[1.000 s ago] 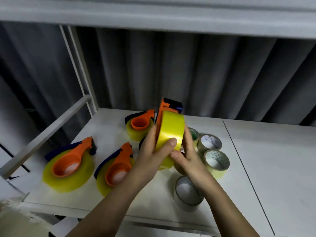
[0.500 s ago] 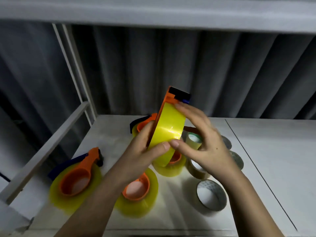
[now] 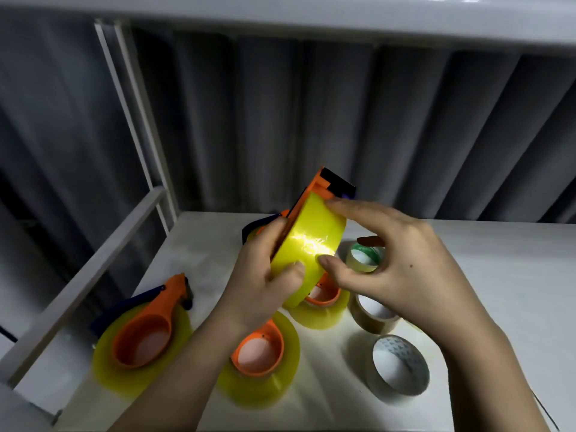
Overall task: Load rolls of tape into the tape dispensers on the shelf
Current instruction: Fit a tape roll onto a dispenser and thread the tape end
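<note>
Yellow tape fills the orange dispenser (image 3: pixel 324 188) held above the shelf (image 3: pixel 498 275); this held roll (image 3: pixel 311 244) stands on edge, tilted, with the black cutter end uppermost. Left hand (image 3: pixel 268 288) grips it from the left side, thumb curled onto the glossy tape face and the other fingers hidden behind the dispenser body. Right hand (image 3: pixel 402 269) touches the same roll: the forefinger lies along the upper tape edge just below the cutter, the thumb tip presses the tape face lower down, close beside the left thumb, and the remaining fingers are spread and loosely bent, clear of the roll.

Count on the shelf beneath: four loaded dispensers lying flat, namely one at far left (image 3: pixel 143 338), one at front centre (image 3: pixel 258 357), one under the held roll (image 3: pixel 324 304), and one at the rear (image 3: pixel 258 227), largely hidden by the left hand. Loose rolls visible: three, namely a green-cored roll (image 3: pixel 364 260), a tan roll (image 3: pixel 374 316) partly covered by the right hand, and a whitish roll (image 3: pixel 399 366) nearest the front.
</note>
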### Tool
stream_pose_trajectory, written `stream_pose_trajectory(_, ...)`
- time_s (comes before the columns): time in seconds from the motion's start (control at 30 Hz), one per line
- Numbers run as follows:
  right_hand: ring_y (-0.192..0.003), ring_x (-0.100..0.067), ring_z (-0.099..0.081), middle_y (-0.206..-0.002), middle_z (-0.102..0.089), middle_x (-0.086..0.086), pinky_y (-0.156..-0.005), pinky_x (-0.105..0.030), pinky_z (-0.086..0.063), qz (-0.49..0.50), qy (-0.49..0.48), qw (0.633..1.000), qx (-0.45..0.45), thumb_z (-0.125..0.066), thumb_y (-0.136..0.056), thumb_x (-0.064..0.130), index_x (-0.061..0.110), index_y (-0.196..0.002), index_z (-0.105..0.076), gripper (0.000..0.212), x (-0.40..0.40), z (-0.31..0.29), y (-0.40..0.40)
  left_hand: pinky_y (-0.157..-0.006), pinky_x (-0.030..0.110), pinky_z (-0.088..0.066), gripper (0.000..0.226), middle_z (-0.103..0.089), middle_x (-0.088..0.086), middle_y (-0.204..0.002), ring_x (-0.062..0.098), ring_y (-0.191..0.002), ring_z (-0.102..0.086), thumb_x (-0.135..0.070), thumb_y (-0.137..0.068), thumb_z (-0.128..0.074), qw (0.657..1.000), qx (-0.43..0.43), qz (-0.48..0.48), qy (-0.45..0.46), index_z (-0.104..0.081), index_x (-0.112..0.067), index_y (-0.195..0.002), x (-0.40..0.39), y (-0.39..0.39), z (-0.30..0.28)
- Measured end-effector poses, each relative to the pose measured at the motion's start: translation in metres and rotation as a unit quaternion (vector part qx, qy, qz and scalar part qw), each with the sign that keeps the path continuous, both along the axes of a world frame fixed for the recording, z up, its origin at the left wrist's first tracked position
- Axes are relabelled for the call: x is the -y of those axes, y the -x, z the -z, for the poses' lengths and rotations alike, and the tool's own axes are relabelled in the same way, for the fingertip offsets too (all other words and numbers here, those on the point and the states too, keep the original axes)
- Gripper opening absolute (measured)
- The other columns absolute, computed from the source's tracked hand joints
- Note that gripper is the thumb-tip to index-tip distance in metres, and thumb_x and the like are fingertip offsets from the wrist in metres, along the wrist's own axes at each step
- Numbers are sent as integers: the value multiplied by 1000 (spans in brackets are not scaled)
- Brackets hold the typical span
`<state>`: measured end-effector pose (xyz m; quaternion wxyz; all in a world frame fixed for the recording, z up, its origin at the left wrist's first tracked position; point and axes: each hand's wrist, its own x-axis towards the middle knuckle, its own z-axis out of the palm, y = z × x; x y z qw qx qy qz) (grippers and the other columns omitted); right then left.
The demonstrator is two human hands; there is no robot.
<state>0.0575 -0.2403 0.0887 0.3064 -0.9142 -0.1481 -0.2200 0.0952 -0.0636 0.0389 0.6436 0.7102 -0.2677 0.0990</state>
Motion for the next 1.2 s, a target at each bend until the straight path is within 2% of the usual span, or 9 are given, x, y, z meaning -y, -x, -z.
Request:
stream_pose_trajectory(0.1, -104, 1, -62, -119, -64, 25, -85, -30, -55, -7, -16, 1000, -13, -55, -64, 64, 45, -120, -62, 60, 7, -3, -4, -55, 59, -47, 51, -58, 30, -76, 48, -63, -55, -36, -69, -52, 1000, -17, 7, -10, -54, 5, -99, 1, -2, 0)
stream_pose_trajectory(0.2, -110, 4, -57, -120, -63, 25, -89, -19, -50, -19, 10, 999, -29, -56, -62, 67, 44, -123, -59, 66, 10, -6, -5, -58, 59, -47, 49, -57, 30, -76, 48, -64, -55, -36, -70, -53, 1000, -29, 4, -4, -56, 3, -100, 2, -3, -2)
stream_pose_trajectory(0.37, -111, 1, -58, -119, -63, 24, -91, -30, -51, -21, 8, 998, -56, -63, -63, 61, 44, -124, -60, 64, 13, -8, -6, -56, 60, -45, 52, -55, 34, -74, 49, -63, -52, -35, -70, -52, 999, -48, 11, -16, -53, 10, -97, 5, -4, -3)
stream_pose_trajectory(0.5, -110, 1, -60, -121, -63, 23, -90, -30, -52, -21, 21, 997, -72, -61, -62, 65, 43, -125, -60, 67, 15, -9, -8, -56, 61, -45, 55, -55, 34, -75, 50, -64, -53, -36, -69, -52, 998, -57, -2, -25, -53, 11, -99, 6, -3, -3)
stream_pose_trajectory(0.67, -103, -5, -64, -118, -67, 18, -87, -32, -52, -3, 53, 995, -79, -62, -64, 60, 42, -125, -61, 64, 13, -11, -6, -58, 61, -46, 56, -55, 35, -77, 50, -65, -53, -35, -68, -52, 997, -70, -7, -27, -53, 11, -100, 7, -3, -2)
stream_pose_trajectory(0.83, -94, -7, -67, -104, -71, 17, -79, -35, -55, 13, 57, 997, -56, -48, -66, 62, 41, -119, -65, 59, 13, -9, -6, -59, 63, -45, 53, -55, 34, -78, 50, -66, -53, -37, -69, -52, 996, -86, -1, -34, -55, 7, -99, 7, -1, 0)
stream_pose_trajectory(1.0, -104, -4, -64, -116, -67, 20, -85, -33, -53, -3, 89, 991, -99, -62, -63, 68, 43, -126, -58, 68, 14, -15, -1, -62, 65, -47, 51, -57, 31, -79, 50, -69, -55, -38, -69, -52, 995, -92, 0, -39, -57, 2, -100, 7, 1, -3)
stream_pose_trajectory(1.13, -99, -3, -65, -111, -68, 22, -82, -32, -53, -2, 92, 991, -100, -63, -64, 64, 42, -124, -59, 64, 15, -18, -1, -61, 64, -46, 55, -56, 33, -79, 50, -69, -54, -38, -68, -52, 994, -100, 6, -42, -56, 5, -101, 8, 2, -3)
stream_pose_trajectory(1.2, -97, -7, -66, -106, -71, 15, -79, -34, -54, -2, 110, 989, -101, -60, -65, 65, 40, -123, -60, 63, 16, -18, -2, -61, 64, -46, 57, -55, 34, -79, 50, -68, -54, -38, -67, -52, 994, -102, 9, -48, -54, 8, -100, 9, 2, -4)
